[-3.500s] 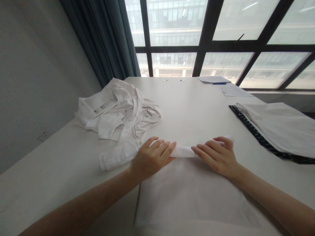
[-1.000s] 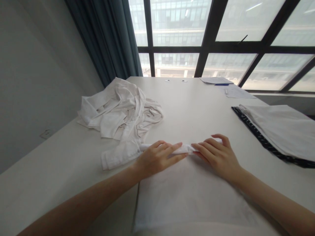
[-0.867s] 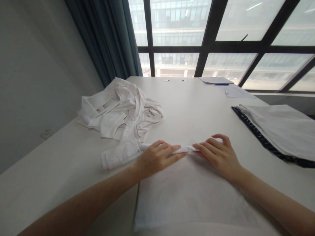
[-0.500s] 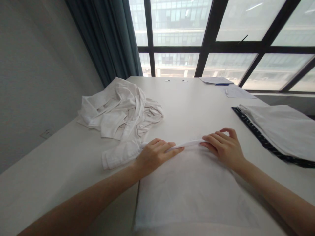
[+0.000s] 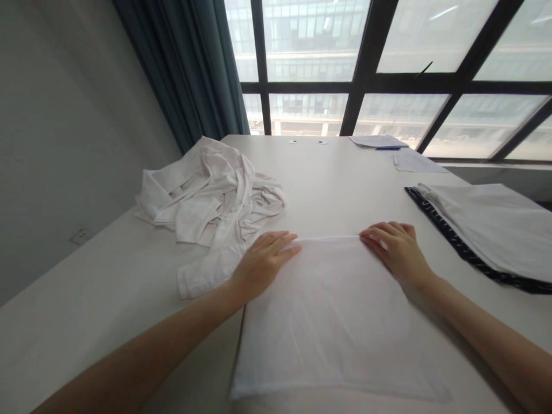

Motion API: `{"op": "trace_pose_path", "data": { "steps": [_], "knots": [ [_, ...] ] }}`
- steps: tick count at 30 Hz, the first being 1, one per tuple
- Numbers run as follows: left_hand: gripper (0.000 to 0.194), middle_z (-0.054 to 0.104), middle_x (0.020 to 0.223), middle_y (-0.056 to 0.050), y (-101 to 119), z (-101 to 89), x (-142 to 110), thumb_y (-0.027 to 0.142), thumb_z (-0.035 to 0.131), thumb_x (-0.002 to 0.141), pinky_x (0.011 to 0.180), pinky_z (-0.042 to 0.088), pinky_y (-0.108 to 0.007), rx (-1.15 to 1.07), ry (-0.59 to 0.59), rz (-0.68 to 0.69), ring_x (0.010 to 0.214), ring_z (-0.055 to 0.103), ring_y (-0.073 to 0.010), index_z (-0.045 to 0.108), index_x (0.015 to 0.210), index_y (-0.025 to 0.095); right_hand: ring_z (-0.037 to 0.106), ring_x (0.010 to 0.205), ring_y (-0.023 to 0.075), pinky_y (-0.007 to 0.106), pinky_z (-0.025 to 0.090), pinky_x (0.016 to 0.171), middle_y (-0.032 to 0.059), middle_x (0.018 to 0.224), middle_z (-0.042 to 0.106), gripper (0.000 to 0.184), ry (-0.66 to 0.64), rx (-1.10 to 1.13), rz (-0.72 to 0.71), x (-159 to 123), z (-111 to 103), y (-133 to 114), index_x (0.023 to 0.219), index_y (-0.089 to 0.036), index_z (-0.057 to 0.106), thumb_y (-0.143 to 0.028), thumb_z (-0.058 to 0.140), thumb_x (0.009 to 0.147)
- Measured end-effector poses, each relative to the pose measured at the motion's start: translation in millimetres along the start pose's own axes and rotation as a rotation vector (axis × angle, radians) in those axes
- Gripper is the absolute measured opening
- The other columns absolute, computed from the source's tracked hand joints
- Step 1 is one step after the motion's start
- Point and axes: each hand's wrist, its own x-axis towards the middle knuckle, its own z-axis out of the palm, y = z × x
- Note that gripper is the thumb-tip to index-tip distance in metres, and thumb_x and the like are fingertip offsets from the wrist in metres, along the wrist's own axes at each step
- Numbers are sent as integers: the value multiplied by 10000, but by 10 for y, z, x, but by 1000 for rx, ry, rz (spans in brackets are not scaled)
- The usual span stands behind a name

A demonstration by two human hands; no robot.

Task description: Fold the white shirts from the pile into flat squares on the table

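A folded white cloth [image 5: 340,322] lies in front of me as a roughly rectangular panel with faint creases, its far edge almost straight. At the far left corner, my left hand [image 5: 263,259] holds that edge, fingertips over it and thumb on the upper face. My right hand [image 5: 397,250] pinches the far right corner between thumb and fingers. To the left sits a crumpled heap of white garments [image 5: 215,190]; one white piece of it reaches close behind my left wrist.
Further right, folded white fabric [image 5: 495,224] rests on a black patterned piece [image 5: 457,238]. Papers [image 5: 420,161] and a blue pen [image 5: 388,148] lie at the back right of the white table [image 5: 328,184]. Beyond are windows and a blue curtain [image 5: 198,63].
The raised fold at the cloth's far edge has come down flat and straight. My left hand has shifted slightly left and away from me; the right hand's fingers have drawn to the corner.
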Motion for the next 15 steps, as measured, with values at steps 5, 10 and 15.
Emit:
{"op": "trace_pose_path", "data": {
  "steps": [5,10,15],
  "knots": [
    [334,617,1321,-66,30,5,30,120,427,974,1041,457,-357,-74,-68,117,1258,543,-178,589,1261,173,600,1011,246,429,380,861,74,1110,687,220,-16,-29,-31,24,-88,-199,1025,-241,669,-199,464,959],
    [381,540,1410,-72,17,-23,35,185,449,968,1089,407,-389,-128,-217,65,1312,492,-195,529,1340,195,538,1222,227,421,426,984,94,1331,599,323,-174,91,-165,-3,-61,-497,1263,-217,581,-188,430,979],
    [454,431,1492,-119,138,-95,21,258,468,961,1128,321,-451,-77,-319,21,1392,378,-243,453,1405,164,440,1337,272,526,359,1066,73,1429,525,416,-291,7,-180,-58,-4,-629,1414,-253,464,-307,407,1005]
  ]
}}
